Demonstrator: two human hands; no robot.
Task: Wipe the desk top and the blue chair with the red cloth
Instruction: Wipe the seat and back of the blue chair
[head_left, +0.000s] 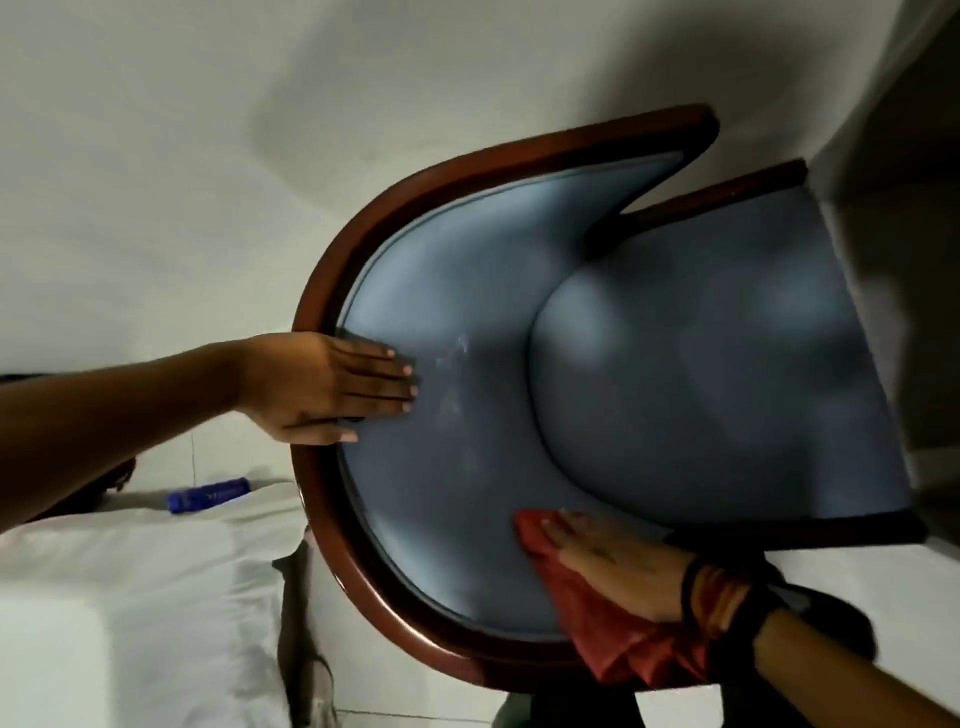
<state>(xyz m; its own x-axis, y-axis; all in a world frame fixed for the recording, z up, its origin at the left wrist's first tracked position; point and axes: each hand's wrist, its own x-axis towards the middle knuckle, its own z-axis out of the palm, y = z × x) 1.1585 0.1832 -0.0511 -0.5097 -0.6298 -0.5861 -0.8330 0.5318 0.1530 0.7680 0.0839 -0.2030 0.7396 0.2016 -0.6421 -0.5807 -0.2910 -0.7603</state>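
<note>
Red cloth (613, 644) under flat right hand (618, 569) on blue chair (675, 364)

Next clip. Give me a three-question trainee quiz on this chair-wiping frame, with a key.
1. True or false: the left hand lies flat on the blue padding of the chair.
2. Which hand presses the cloth against the chair? A) left B) right C) both
3. Fill in: the chair's frame is reddish ____.

Key
1. True: its fingers are straight and it holds nothing.
2. B: the right hand has the cloth under it.
3. brown
</note>
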